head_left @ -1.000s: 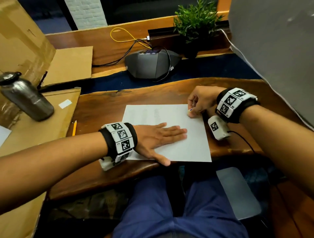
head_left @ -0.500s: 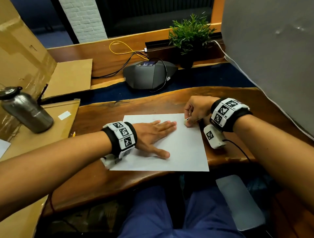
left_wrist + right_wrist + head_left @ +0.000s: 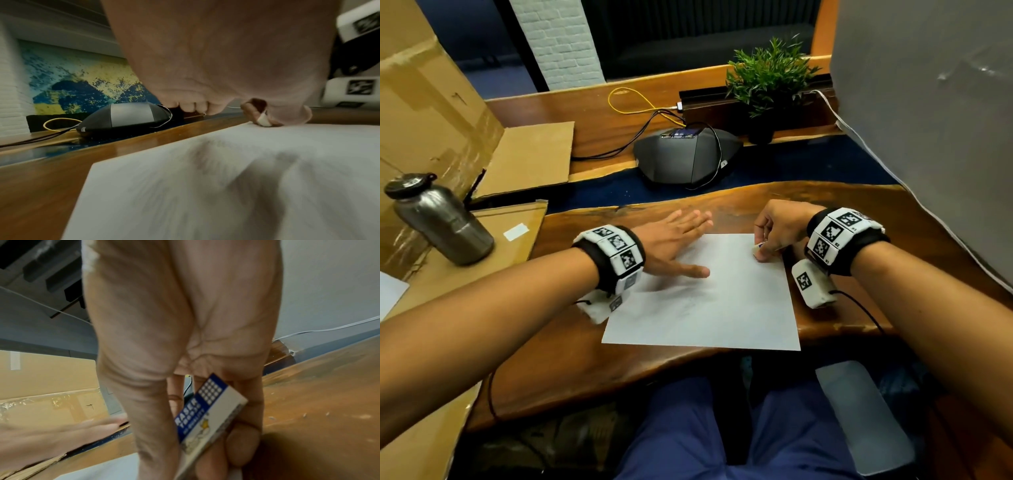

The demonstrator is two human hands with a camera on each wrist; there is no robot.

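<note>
**On the desk: an eraser held against a sheet of paper**

Across the whole lower view runs a wooden desk [image 3: 592,342] with a dark blue strip along its far side. To the right of it rises a grey panel [image 3: 928,120], and at the left stands a big cardboard box [image 3: 431,113] with flat pieces of cardboard lying before it.

Near the front edge of the desk, between the two forearms, lies a white sheet of paper [image 3: 722,308]. It lies flat and carries faint grey smudges near its middle. Beyond it on the blue strip sits a dark speakerphone [image 3: 685,157] with cables running to it. A small potted plant [image 3: 767,75] stands just behind that, to the right. A metal bottle [image 3: 441,222] stands on the cardboard at the far left, well apart from the sheet.

The left hand [image 3: 674,240] is spread out and grasps nothing. Its thumb lies on the sheet, its straight fingers reach past the far left corner over the wood, and it is blurred.

The right hand [image 3: 777,226] is by the far right corner, fingers curled. It pinches a small white eraser [image 3: 211,410] in a blue-and-white sleeve between thumb and fingers. In the left wrist view the eraser's bare end touches the paper.
</note>
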